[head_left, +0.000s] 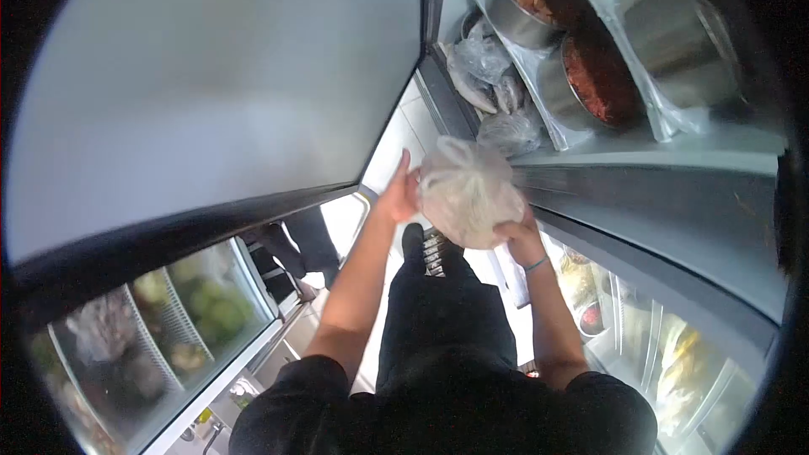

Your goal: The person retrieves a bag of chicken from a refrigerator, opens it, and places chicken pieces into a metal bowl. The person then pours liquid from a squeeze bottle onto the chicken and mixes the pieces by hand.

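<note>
A knotted, cloudy plastic bag (470, 198) with pale contents is held in front of my body, just outside an open fridge. My left hand (399, 194) grips its left side, thumb pointing up and the other fingers partly behind the bag. On the lower right side my right hand (523, 238) is closed on it, thumb over the plastic. What exactly the bag contains cannot be made out. Close beyond it, on the fridge's lowest level, lie more plastic bags (508, 133).
Fridge shelves (628, 59) at upper right hold metal pots (524, 10) with reddish food. The open fridge door (211, 101) fills the upper left. Glass-fronted coolers with produce (221, 307) stand at both sides. Another person's dark-clothed legs (310, 240) are at left.
</note>
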`<state>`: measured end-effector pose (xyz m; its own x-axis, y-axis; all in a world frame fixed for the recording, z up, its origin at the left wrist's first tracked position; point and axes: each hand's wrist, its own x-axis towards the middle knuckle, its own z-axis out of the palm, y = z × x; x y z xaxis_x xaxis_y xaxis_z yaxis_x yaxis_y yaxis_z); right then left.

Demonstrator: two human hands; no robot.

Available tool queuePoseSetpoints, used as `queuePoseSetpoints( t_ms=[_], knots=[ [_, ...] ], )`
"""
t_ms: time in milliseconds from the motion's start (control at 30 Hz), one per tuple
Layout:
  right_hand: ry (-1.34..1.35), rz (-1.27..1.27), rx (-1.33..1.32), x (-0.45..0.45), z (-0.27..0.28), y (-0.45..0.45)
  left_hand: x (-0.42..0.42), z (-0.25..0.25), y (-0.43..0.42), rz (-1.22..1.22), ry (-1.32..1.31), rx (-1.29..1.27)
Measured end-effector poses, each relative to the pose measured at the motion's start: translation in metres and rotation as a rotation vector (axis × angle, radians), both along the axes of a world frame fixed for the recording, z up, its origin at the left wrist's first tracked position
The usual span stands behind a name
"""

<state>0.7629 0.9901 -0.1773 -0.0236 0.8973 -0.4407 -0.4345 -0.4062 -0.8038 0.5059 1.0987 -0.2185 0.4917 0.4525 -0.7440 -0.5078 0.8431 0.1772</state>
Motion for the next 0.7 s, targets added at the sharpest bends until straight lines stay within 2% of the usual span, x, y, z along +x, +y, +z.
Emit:
queuePoseSetpoints(
  t_ms=[33,133,167,267,333,400,467,533,600,633,667,700],
  knots=[
    [0.01,0.066,0.032,0.008,0.013,-0.006,0.0,-0.005,-0.024,0.043,-0.314,0.072],
    [0.042,0.209,0.037,0.017,0.036,-0.029,0.01,0.01,-0.076,0.067,0.031,0.255],
    [0.104,0.237,0.004,0.019,0.047,-0.036,0.006,0.002,-0.094,0.131,-0.032,0.264],
    [0.26,0.256,0.018,0.021,0.038,-0.059,0.002,0.028,-0.137,0.294,-0.028,0.55],
    [0.335,0.248,0.012,0.017,0.036,-0.073,-0.009,0.074,-0.176,0.409,-0.069,0.498],
    [0.365,0.284,0.021,0.015,0.019,-0.075,-0.018,0.086,-0.21,0.47,0.073,0.677],
    [0.446,0.412,-0.042,0.008,0.034,-0.078,-0.019,0.097,-0.25,0.522,0.206,0.697],
    [0.615,0.481,-0.028,0.006,0.041,-0.072,-0.006,0.123,-0.275,0.645,0.196,0.66],
    [0.628,0.463,-0.087,-0.004,0.043,-0.082,-0.008,0.135,-0.314,0.725,0.227,0.663],
    [0.637,0.472,-0.124,-0.008,0.036,-0.085,-0.009,0.135,-0.333,0.738,0.26,0.671],
    [0.57,0.561,-0.026,0.011,-0.028,-0.08,-0.01,0.132,-0.353,0.766,0.3,0.682],
    [0.735,0.709,0.047,0.025,-0.085,-0.068,-0.012,0.128,-0.373,0.786,0.313,0.677]
  ],
)
